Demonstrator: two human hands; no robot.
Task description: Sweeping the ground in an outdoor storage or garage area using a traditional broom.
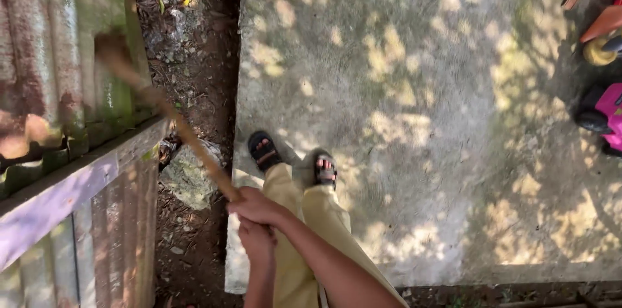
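Both my hands grip the lower end of a long brown wooden stick (188, 139). My right hand (256, 206) is the upper one, and my left hand (258, 243) is clenched just below it. The stick slants up to the left, and its blurred far end (111, 49) lies over a rusty, mossy corrugated metal sheet (58, 55). I stand in khaki trousers and black sandals (262, 150) at the left edge of a concrete slab (414, 88).
A purple-painted wooden rail (71, 188) tops a corrugated fence at the left. Between the fence and the slab runs a dirt strip (194, 68) with litter and a flat stone (188, 175). Pink (606, 117) and orange-yellow (602, 23) toy vehicles stand at the right edge.
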